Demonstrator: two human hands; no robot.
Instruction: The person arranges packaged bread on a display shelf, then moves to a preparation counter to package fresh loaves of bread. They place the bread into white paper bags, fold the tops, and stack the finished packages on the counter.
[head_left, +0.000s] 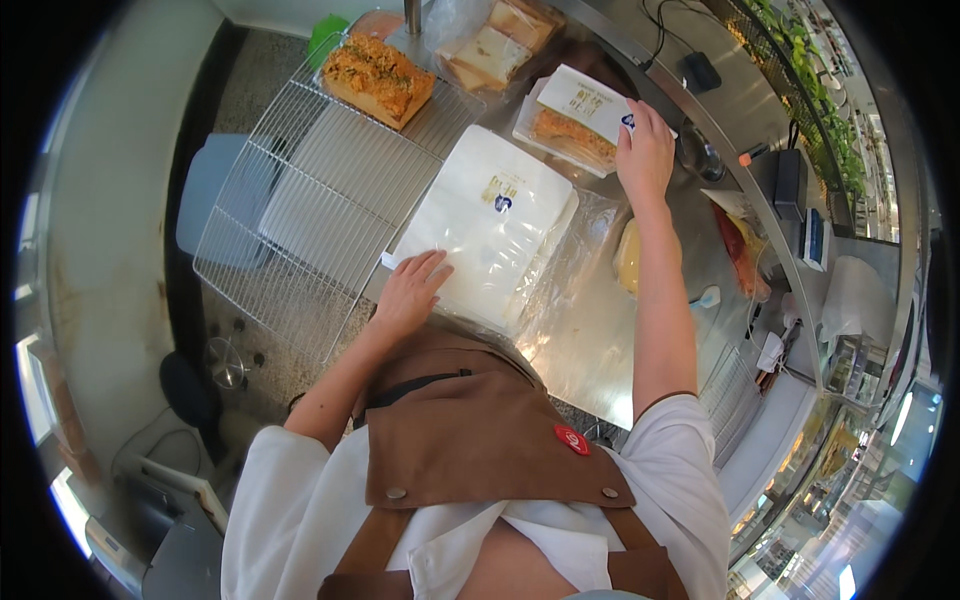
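My left hand (412, 289) rests with spread fingers on the near left corner of a stack of white printed paper bags (480, 225), which lies partly in clear plastic. Out to the right, my right hand (645, 154) touches the right end of a packaged loaf (574, 131). That loaf has a crumbly orange top, a clear wrapping and a white printed band across it; whether my fingers grip it, I cannot tell. An unwrapped loaf with a browned, herb-flecked topping (379, 79) sits on a wire cooling rack (330, 187) at the upper left.
Bagged bread slices (491, 49) lie at the back. Right of the bags are a pale yellow rounded item (630, 255) and a small spatula (706, 298) on the steel table (585, 352). A raised steel edge (757, 187) borders the right side. The rack overhangs the table's left.
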